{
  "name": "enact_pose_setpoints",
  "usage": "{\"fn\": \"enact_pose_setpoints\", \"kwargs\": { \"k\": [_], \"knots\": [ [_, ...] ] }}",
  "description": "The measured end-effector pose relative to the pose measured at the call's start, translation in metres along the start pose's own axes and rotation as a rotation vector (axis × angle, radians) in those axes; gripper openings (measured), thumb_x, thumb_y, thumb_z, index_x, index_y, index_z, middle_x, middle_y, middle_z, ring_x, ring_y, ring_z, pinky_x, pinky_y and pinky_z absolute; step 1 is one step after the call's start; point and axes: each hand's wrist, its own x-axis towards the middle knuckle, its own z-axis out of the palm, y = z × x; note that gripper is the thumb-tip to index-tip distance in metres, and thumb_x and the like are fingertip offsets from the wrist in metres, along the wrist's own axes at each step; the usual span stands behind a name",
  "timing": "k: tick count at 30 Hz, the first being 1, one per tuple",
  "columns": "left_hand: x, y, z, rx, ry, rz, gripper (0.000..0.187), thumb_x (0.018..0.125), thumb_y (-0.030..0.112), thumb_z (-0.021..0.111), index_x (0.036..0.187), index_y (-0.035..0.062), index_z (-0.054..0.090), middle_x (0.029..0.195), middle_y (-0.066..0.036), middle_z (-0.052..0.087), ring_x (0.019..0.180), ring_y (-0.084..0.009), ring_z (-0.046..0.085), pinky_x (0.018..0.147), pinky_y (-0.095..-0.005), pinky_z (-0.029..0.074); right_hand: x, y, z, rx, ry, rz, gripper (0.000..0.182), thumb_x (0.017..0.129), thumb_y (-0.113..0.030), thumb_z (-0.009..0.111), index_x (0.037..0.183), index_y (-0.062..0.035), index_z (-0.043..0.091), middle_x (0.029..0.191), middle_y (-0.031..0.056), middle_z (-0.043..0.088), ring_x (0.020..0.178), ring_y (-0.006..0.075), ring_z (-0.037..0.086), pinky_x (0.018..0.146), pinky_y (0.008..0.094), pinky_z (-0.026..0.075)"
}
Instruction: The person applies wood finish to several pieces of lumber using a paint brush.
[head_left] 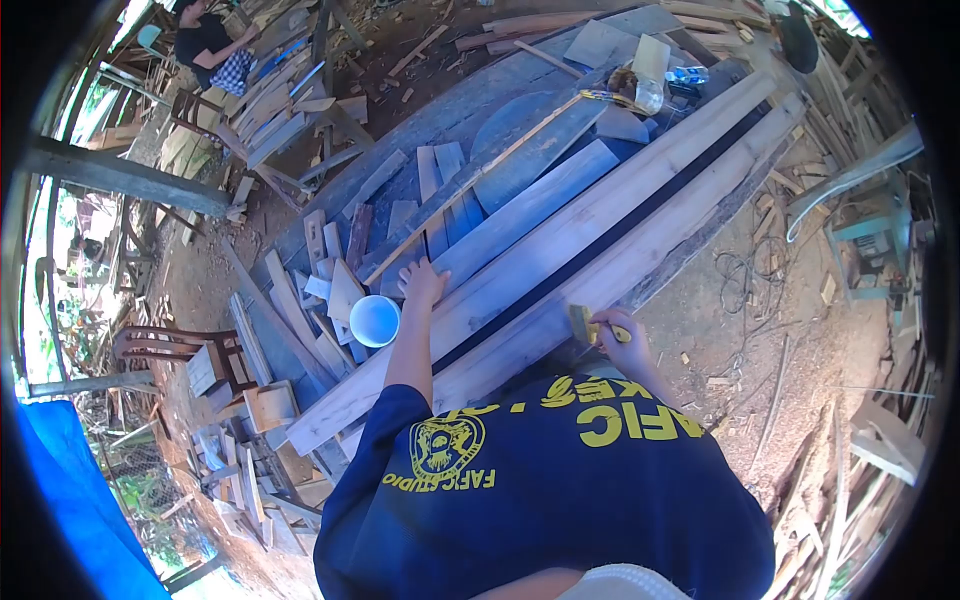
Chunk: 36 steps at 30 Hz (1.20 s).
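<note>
My right hand (624, 345) is closed around the yellow handle of a paintbrush (582, 323), whose bristles are at the near edge of a long wooden plank (660, 258). A second long plank (570, 248) runs parallel to it, with a dark gap between the two. On the far side of that second plank, my left hand (424, 282) lies with its fingers spread. Close by my left forearm stands a white round container (375, 321); its contents cannot be made out.
A thin wooden stick (470, 187) lies across the worktable among loose board pieces. Bottles (650, 95) stand at its far end. Offcuts are heaped at left near a wooden chair (180, 345). Another person (212, 50) sits at the far left. Cables (750, 280) lie on the ground at right.
</note>
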Motion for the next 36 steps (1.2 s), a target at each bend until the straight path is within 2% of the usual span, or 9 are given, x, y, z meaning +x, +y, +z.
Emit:
{"fn": "enact_pose_setpoints", "kwargs": {
  "k": [6, 8, 11, 12, 16, 23, 26, 33, 36],
  "knots": [
    [0.02, -0.012, -0.024, 0.012, -0.184, -0.056, 0.058, 0.07, 0.038, 0.076, 0.116, 0.0083, 0.056, 0.118, -0.015, 0.057, 0.119, -0.0356, 0.043, 0.098, -0.0455, 0.037, -0.013, 0.032, -0.037, 0.191, 0.224, 0.176, 0.014, 0.086, -0.001, 0.051, 0.091, -0.0013, 0.065, 0.082, 0.0067, 0.062, 0.059, 0.0104, 0.06, 0.051, 0.0232, 0.05],
    [0.019, -0.015, -0.034, -0.151, 0.039, 0.141, 0.049, 0.065, 0.033, 0.08, 0.104, 0.0109, 0.06, 0.098, -0.013, 0.065, 0.097, -0.0306, 0.059, 0.083, -0.0395, 0.045, -0.013, 0.031, -0.048, 0.222, 0.287, 0.218, 0.017, 0.086, -0.001, 0.049, 0.094, -0.0014, 0.064, 0.076, 0.0058, 0.062, 0.058, 0.0098, 0.06, 0.049, 0.0219, 0.049],
    [0.004, -0.006, -0.064, -0.419, 0.281, 0.328, 0.038, 0.064, 0.024, 0.081, 0.093, 0.0099, 0.061, 0.085, -0.013, 0.065, 0.076, -0.0278, 0.063, 0.072, -0.0352, 0.048, -0.009, 0.046, -0.065, 0.256, 0.356, 0.213, 0.018, 0.086, -0.001, 0.048, 0.096, 0.0, 0.063, 0.076, 0.0069, 0.062, 0.058, 0.0095, 0.06, 0.049, 0.0214, 0.049],
    [-0.018, 0.015, -0.091, -0.456, 0.32, 0.326, 0.03, 0.066, 0.022, 0.08, 0.086, 0.0065, 0.064, 0.077, -0.009, 0.065, 0.073, -0.0197, 0.061, 0.069, -0.0302, 0.047, -0.006, 0.046, -0.069, 0.265, 0.387, 0.186, 0.019, 0.087, -0.002, 0.047, 0.096, 0.0013, 0.063, 0.075, 0.0074, 0.062, 0.057, 0.0094, 0.06, 0.049, 0.0216, 0.049],
    [-0.049, 0.037, -0.129, -0.837, 0.472, 0.392, 0.024, 0.073, 0.02, 0.077, 0.083, 0.0013, 0.066, 0.074, -0.001, 0.062, 0.071, -0.0073, 0.053, 0.065, -0.0231, 0.043, 0.012, 0.045, -0.083, 0.261, 0.467, 0.13, 0.021, 0.088, -0.002, 0.045, 0.098, 0.0017, 0.062, 0.078, 0.0082, 0.063, 0.056, 0.01, 0.06, 0.048, 0.0215, 0.049],
    [-0.159, 0.074, -0.177, -0.888, 0.606, 0.237, 0.023, 0.074, 0.019, 0.077, 0.082, 0.0006, 0.067, 0.074, -0.003, 0.062, 0.069, -0.0086, 0.053, 0.064, -0.0227, 0.042, 0.04, 0.002, -0.093, 0.336, 0.531, -0.09, 0.018, 0.089, 0.0, 0.045, 0.098, 0.0021, 0.061, 0.086, 0.01, 0.064, 0.06, 0.0127, 0.063, 0.051, 0.0223, 0.05],
    [-0.206, 0.062, -0.187, -0.794, 0.654, 0.174, 0.016, 0.076, 0.013, 0.073, 0.085, 0.0003, 0.068, 0.079, -0.003, 0.063, 0.074, -0.0084, 0.053, 0.069, -0.0229, 0.041, 0.053, -0.027, -0.087, 0.205, 0.446, -0.325, 0.017, 0.088, 0.003, 0.048, 0.098, 0.0013, 0.062, 0.094, 0.0114, 0.063, 0.064, 0.0144, 0.064, 0.054, 0.0233, 0.052],
    [-0.288, 0.004, -0.198, -1.099, 0.78, 0.082, 0.017, 0.076, 0.014, 0.075, 0.082, 0.0026, 0.065, 0.073, 0.003, 0.058, 0.065, -0.0046, 0.046, 0.061, -0.0199, 0.037, 0.091, -0.064, -0.045, 0.03, 0.117, -0.439, 0.015, 0.084, 0.004, 0.056, 0.094, -0.0018, 0.066, 0.094, 0.0112, 0.063, 0.071, 0.0137, 0.064, 0.056, 0.0223, 0.05],
    [-0.325, -0.015, -0.201, -1.119, 0.793, -0.105, 0.014, 0.082, 0.016, 0.07, 0.082, 0.004, 0.063, 0.074, 0.002, 0.056, 0.068, -0.0036, 0.045, 0.064, -0.0186, 0.035, 0.105, -0.069, -0.018, 0.038, -0.013, -0.304, 0.016, 0.083, 0.003, 0.057, 0.094, -0.0029, 0.066, 0.091, 0.0107, 0.065, 0.075, 0.0168, 0.065, 0.06, 0.0258, 0.05]
  ]
}}
